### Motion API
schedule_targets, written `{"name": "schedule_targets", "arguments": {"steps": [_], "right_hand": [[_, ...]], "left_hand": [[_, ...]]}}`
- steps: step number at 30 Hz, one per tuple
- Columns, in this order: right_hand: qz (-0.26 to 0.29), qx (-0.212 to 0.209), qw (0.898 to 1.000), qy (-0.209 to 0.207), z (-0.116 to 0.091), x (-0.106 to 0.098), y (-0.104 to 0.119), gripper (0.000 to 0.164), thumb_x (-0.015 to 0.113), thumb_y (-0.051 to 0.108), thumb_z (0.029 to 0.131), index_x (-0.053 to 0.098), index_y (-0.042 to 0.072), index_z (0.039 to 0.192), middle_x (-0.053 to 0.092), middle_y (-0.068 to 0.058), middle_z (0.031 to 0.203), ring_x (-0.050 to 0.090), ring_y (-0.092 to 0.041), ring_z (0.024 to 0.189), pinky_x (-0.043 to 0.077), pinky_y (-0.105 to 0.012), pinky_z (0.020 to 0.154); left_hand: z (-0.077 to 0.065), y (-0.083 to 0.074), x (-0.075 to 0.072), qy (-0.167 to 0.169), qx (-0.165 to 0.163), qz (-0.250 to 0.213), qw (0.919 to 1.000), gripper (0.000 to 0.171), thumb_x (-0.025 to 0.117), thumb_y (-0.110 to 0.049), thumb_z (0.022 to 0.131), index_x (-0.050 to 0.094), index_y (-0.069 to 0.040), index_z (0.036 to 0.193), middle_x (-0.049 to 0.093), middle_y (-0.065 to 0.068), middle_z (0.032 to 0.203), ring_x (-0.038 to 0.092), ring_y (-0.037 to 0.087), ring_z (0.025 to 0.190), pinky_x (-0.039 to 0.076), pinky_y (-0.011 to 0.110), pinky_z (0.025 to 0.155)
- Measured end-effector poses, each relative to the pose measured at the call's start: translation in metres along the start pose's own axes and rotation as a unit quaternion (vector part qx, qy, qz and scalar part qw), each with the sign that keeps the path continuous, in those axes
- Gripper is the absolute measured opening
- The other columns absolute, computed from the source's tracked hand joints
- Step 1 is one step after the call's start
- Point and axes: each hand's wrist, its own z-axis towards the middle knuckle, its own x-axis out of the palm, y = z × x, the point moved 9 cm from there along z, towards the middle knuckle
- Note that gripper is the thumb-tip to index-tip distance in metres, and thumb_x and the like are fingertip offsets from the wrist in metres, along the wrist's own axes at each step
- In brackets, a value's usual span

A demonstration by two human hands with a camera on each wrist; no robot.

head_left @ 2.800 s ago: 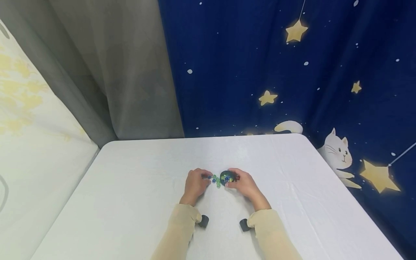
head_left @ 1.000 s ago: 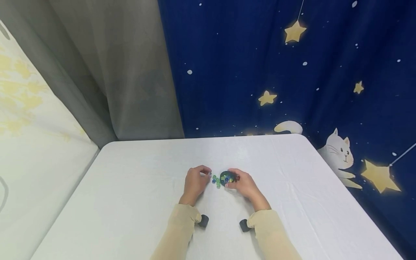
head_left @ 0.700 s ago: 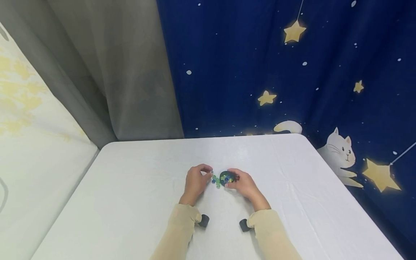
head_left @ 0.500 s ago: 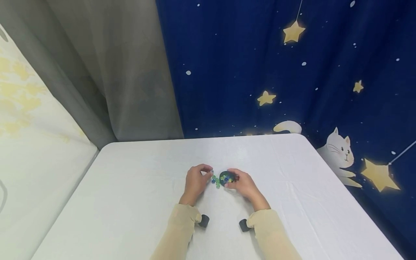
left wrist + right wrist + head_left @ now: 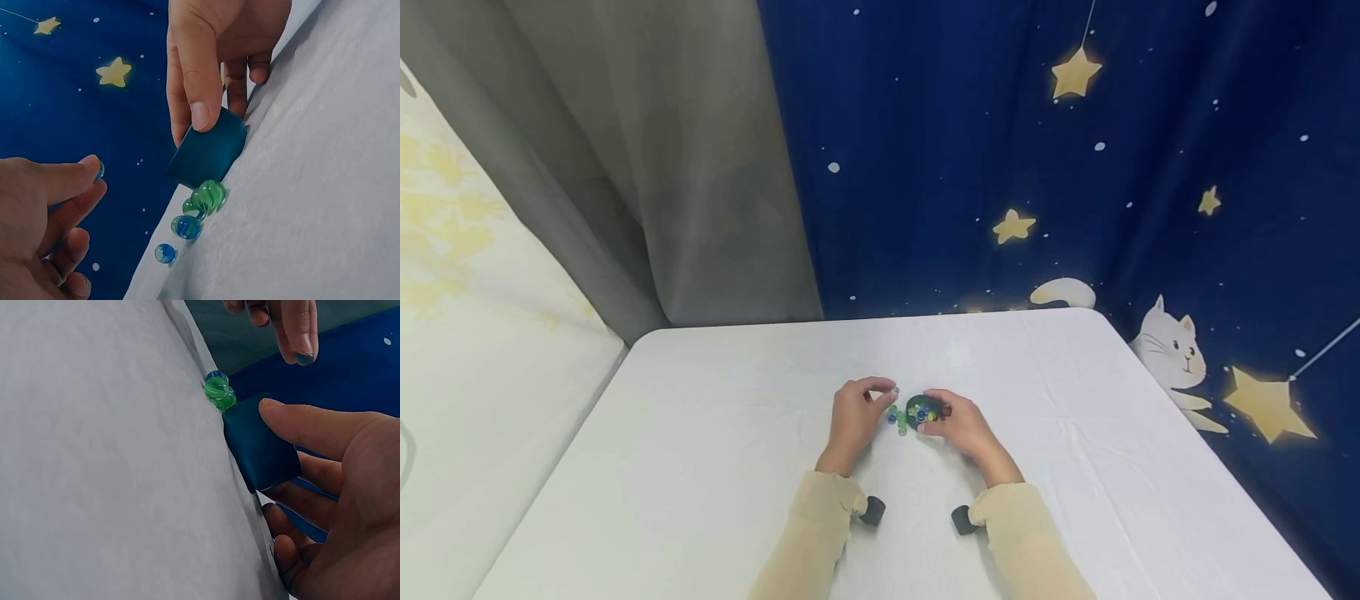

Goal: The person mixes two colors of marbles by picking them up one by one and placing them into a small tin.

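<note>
Here, the left grip (image 5: 853, 418) pinches one marble (image 5: 100, 170), the right grip (image 5: 964, 425) clasps one cup (image 5: 209, 151) (marbles (image 5: 922, 413) inside, count unclear).

The cup (image 5: 211, 150) is dark teal, the marbles (image 5: 214, 194) swirled green and blue. Yellow stars (image 5: 1076, 73) and white dots (image 5: 833, 167) pattern the navy curtain (image 5: 925, 183); the tablecloth (image 5: 722, 408) is white, the sleeves (image 5: 811, 517) beige.

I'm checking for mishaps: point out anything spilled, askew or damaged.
Nothing stands out. The loose marbles lie grouped, not scattered, beside the cup, which the right hand holds and which shows no visible damage; the left hand pinches another marble.
</note>
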Motion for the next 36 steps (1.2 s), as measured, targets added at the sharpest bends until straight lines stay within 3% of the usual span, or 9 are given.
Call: {"name": "schedule_targets", "arguments": {"steps": [17, 32, 36], "right_hand": [[0.0, -0.003, 1.0, -0.002, 0.001, 0.002, 0.0, 0.058, 0.081, 0.016, 0.078, 0.059, 0.013, 0.131, 0.061, -0.011, 0.129, 0.057, -0.034, 0.116, 0.044, -0.051, 0.095], [0.005, -0.005, 1.0, -0.003, 0.002, 0.002, 0.001, 0.057, 0.081, 0.016, 0.078, 0.06, 0.012, 0.13, 0.061, -0.012, 0.128, 0.057, -0.034, 0.116, 0.045, -0.05, 0.095], [0.002, -0.005, 1.0, -0.001, 0.001, 0.001, 0.001, 0.057, 0.081, 0.017, 0.078, 0.06, 0.012, 0.131, 0.061, -0.012, 0.128, 0.057, -0.034, 0.116, 0.045, -0.05, 0.095]], "left_hand": [[-0.002, -0.014, 0.007, 0.003, 0.021, -0.036, 0.9991, 0.013, 0.079, -0.02, 0.082, 0.076, -0.018, 0.095, 0.068, -0.009, 0.085, 0.048, 0.012, 0.071, 0.041, 0.028, 0.066], [-0.004, -0.017, 0.013, 0.012, 0.013, -0.042, 0.9989, 0.012, 0.079, -0.019, 0.082, 0.077, -0.018, 0.093, 0.068, -0.009, 0.084, 0.047, 0.013, 0.069, 0.04, 0.027, 0.064], [-0.005, -0.021, 0.012, 0.005, 0.027, -0.035, 0.999, 0.012, 0.08, -0.019, 0.081, 0.077, -0.018, 0.093, 0.068, -0.009, 0.083, 0.047, 0.013, 0.07, 0.04, 0.028, 0.065]]}}
